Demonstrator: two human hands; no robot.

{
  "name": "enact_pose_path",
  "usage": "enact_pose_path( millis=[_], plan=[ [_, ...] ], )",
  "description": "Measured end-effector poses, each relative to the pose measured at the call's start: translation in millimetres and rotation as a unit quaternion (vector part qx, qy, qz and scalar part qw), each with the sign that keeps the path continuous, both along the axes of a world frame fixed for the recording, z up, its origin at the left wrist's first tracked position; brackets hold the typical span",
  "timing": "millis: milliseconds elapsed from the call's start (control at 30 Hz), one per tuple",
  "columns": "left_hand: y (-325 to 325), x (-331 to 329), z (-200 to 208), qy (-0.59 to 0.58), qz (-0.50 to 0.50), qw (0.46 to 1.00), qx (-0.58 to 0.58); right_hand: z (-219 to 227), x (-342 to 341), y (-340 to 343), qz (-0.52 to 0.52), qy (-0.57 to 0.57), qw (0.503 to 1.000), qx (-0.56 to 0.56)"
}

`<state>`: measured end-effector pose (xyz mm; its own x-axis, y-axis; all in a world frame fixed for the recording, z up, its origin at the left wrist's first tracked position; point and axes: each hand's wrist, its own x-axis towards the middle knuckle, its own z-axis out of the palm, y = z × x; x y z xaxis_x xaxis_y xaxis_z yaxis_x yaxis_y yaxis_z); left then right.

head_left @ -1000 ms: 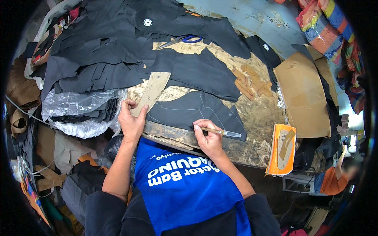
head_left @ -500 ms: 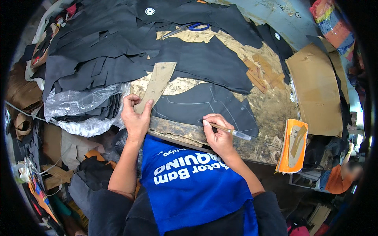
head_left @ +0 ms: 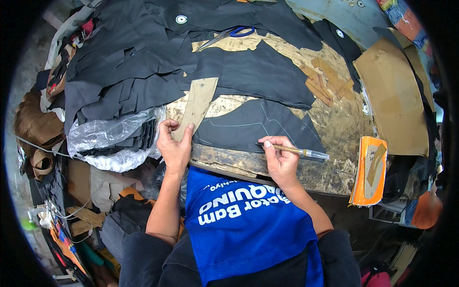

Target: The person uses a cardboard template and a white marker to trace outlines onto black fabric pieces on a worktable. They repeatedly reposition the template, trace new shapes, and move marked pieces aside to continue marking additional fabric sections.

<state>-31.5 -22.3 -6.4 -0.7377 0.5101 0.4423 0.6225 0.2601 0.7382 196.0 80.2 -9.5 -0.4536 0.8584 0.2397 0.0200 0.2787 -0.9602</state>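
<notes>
My left hand [head_left: 174,149] pinches the lower end of a curved beige cardboard template [head_left: 202,94] between thumb and fingers. The template's upper part lies over bare wood and the edge of black sheet material. Right beside it, along the near edge of the worktable [head_left: 224,159], is a black leather-like piece [head_left: 241,130] marked with thin pale outlines. My right hand [head_left: 282,165] grips a slim pen [head_left: 311,153] with a brownish barrel and clear end. The pen lies nearly level over the piece's near edge; I cannot tell whether its tip touches.
Blue-handled scissors [head_left: 239,32] lie farther back among large black sheets [head_left: 129,52]. Clear plastic [head_left: 103,131] wraps stacked black pieces at the left. An orange-edged pad [head_left: 366,189] sits at the right corner, near a large cardboard sheet [head_left: 394,100]. Brown templates [head_left: 318,86] lie behind.
The whole view has shifted slightly, carrying the scene to the right. My right hand has moved a little right along the black piece, and the pen is flatter. My left hand keeps the template.
</notes>
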Motion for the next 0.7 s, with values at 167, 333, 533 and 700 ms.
enact_pose_path(
  millis=[167, 333, 533, 700],
  plan=[
    [0.7, 0.8, -0.1, 0.001, -0.005, 1.000, 0.010, -0.4, -0.6, -0.5, 0.002, 0.065, 0.997, -0.049],
    [0.3, 0.7, 1.1, -0.008, -0.010, 1.000, -0.008, 0.3, -2.8, -1.7, -0.007, 0.112, 0.990, -0.090],
    [0.7, -1.0, -1.4, 0.023, -0.022, 0.999, -0.006, 1.9, 0.5, -0.3, 0.009, 0.110, 0.986, -0.127],
    [0.2, -2.1, -1.8, 0.030, -0.022, 0.999, -0.020, 0.0, -1.5, -0.4, -0.012, 0.096, 0.989, -0.112]
  ],
)
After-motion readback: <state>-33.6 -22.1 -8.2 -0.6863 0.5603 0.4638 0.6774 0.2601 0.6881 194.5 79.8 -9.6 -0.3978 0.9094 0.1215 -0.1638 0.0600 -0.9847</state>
